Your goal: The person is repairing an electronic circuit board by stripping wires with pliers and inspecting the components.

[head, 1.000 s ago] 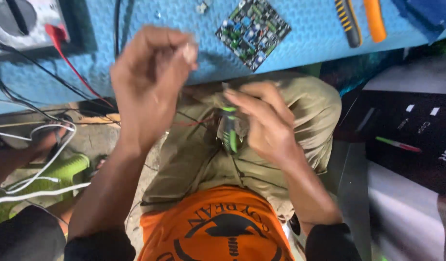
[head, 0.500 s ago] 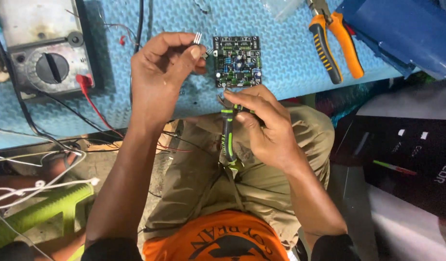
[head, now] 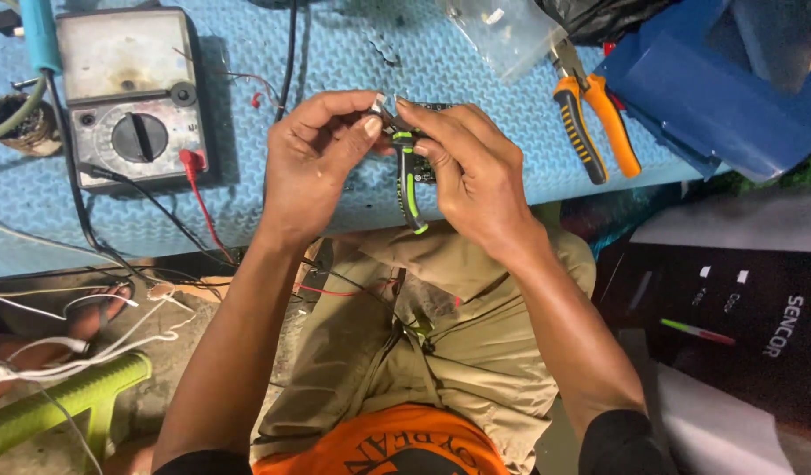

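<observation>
Cutters [head: 409,180] and a tiny part, both hands raised over the tabletop.

Right hand [head: 471,171] grips the green-and-black cutters, nose up at a small pale part [head: 381,103] pinched in the fingertips of the left hand [head: 313,163]. Both hover above the tabletop [head: 353,53], just over its near edge, half hiding a circuit board [head: 425,171]. Left of the cutters sits a multimeter [head: 131,97]; right of them lie orange pliers [head: 590,110]. Behind them, a clear bag [head: 507,31] holds small bits.
</observation>
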